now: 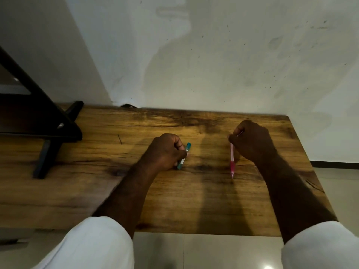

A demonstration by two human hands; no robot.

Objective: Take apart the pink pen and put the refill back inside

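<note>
The pink pen stands nearly upright with its tip on the wooden table. My right hand is closed around the pen's upper end, and a thin clip or refill end pokes out above my fingers. My left hand is closed on a teal pen, which slants up toward the wall with its lower end near the tabletop. The two hands are apart, the left near the table's middle and the right further right. Whether the pink pen is in one piece I cannot tell.
A black stand with angled legs occupies the table's far left. A white wall rises right behind the table. The table's right edge drops to a tiled floor. A small dark scratch or splinter lies left of my left hand.
</note>
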